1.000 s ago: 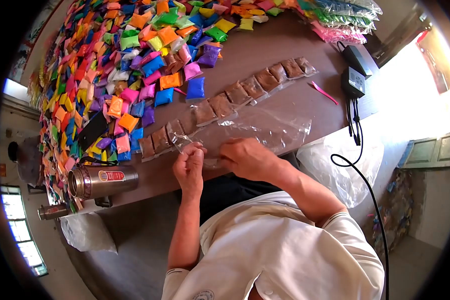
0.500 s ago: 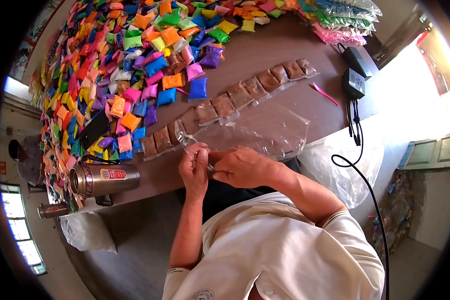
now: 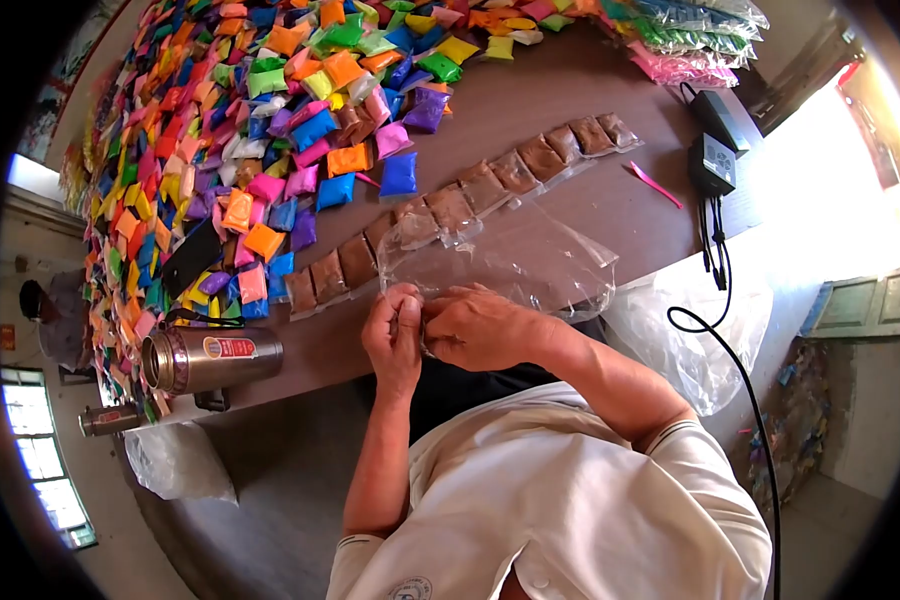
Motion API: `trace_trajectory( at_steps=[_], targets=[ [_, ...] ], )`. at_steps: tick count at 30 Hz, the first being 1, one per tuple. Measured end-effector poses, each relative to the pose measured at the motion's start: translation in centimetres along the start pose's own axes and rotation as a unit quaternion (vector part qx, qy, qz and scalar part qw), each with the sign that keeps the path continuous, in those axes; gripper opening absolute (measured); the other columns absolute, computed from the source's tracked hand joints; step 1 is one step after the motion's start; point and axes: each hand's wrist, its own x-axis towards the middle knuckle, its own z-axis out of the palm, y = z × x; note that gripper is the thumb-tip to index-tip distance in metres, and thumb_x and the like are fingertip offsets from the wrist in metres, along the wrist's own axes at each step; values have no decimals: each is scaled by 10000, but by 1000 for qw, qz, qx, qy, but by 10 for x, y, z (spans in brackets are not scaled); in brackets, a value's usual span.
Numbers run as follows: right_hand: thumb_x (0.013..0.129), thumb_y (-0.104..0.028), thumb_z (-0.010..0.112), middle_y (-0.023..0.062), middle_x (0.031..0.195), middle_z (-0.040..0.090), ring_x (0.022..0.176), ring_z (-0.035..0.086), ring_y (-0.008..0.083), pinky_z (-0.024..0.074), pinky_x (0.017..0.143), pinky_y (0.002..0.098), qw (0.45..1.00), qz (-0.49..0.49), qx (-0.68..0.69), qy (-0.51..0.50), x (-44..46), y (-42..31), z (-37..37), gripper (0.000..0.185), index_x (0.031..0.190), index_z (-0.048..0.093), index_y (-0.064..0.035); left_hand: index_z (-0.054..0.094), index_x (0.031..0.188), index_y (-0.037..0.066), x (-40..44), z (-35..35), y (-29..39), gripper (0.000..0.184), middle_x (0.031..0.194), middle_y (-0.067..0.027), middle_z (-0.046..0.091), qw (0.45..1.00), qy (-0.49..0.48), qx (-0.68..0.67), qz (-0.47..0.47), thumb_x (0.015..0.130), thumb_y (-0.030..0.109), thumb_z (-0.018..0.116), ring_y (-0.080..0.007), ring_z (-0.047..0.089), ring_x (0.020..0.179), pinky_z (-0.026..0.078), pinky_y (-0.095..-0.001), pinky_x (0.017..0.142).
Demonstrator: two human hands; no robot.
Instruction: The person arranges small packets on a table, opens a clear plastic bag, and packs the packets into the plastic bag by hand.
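Note:
A clear plastic bag (image 3: 530, 262) spreads over the table edge, its near end gathered at my hands. My left hand (image 3: 394, 335) is closed, thumb up, on that end of the bag. Close against it, my right hand (image 3: 482, 326) has its fingers bent inward on the same gathered plastic; the fingertips are partly hidden. Just beyond the bag, a row of brown packets (image 3: 451, 208) in clear wrapping runs diagonally across the table. Part of the bag lies over some of these packets.
Many colourful packets (image 3: 265, 185) are heaped at the left. A steel flask (image 3: 210, 360) lies on its side near the front edge. A pink plastic tool (image 3: 655, 186), a black box with cables (image 3: 713, 163) and stacked bags (image 3: 685, 45) are at the right. Another person (image 3: 62, 315) is at far left.
The bag's left edge has shifted slightly to the right and looks more spread out. My right hand has turned a little, its fingers drawn closer to my left hand.

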Motion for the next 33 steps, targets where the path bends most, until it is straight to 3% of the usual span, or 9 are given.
trace_trajectory(
  at_steps=[3,6,8,12,14,21,30,32,33],
  targets=[
    [827,-189,551,133,848,668,898,627,321,480,822,435,1000,-14,-3,-9,-2,1,-2,196,756,684,-66,644,1031,0,0,0,-1,216,937,-19,634,1000,1,-7,14,982,200,578,-104,570,815,463,-239,753],
    [832,-192,550,141,851,677,886,634,336,487,808,447,999,4,-19,-37,3,-1,-5,193,793,690,-65,649,1027,0,-1,-3,-3,218,949,-26,638,998,-3,-37,-43,980,201,579,-103,576,830,461,-240,756],
    [841,-191,554,148,863,687,884,641,345,492,803,460,988,147,28,-33,6,-12,-10,191,814,700,-70,650,1022,-4,1,-2,1,229,936,-28,641,998,20,-46,-37,980,209,579,-101,579,836,460,-239,765],
    [843,-186,573,162,874,691,884,645,352,496,801,467,982,143,-4,-122,10,-13,-13,176,825,707,-74,651,1022,-7,0,-5,2,238,930,-28,644,995,4,-68,-78,976,216,583,-98,577,848,457,-238,771],
    [833,-182,599,162,863,686,883,643,356,496,806,462,995,35,3,-90,9,-4,-5,151,821,710,-80,648,1000,-2,0,-5,0,225,970,-42,640,999,-5,-37,-31,968,214,594,-101,575,863,459,-244,777],
    [808,-182,620,176,830,675,865,645,364,503,799,458,1000,-1,-19,11,7,6,10,163,795,699,-39,636,932,3,0,-7,-4,186,1075,-79,630,998,-13,-53,-9,963,182,595,-125,583,928,460,-260,827],
    [825,-216,619,192,822,669,792,653,377,518,704,461,973,174,-131,-73,-19,-9,-32,204,786,683,-26,631,995,-3,-3,-3,2,210,1073,-69,637,999,11,-29,-38,987,196,563,-127,603,924,468,-259,849],
    [899,-240,573,170,851,646,852,626,361,495,736,464,972,181,-150,-4,-39,-2,-43,216,843,637,-42,626,1018,-13,-3,-2,2,229,1061,-61,640,999,10,-40,-26,999,201,545,-123,610,908,473,-256,844],
    [887,-183,564,197,823,656,839,640,377,510,728,456,976,157,-149,18,-47,-1,-54,198,823,653,-18,626,1018,-13,-3,-2,2,229,1061,-61,640,999,11,-40,-26,999,201,545,-123,610,908,473,-256,844]
  ],
)
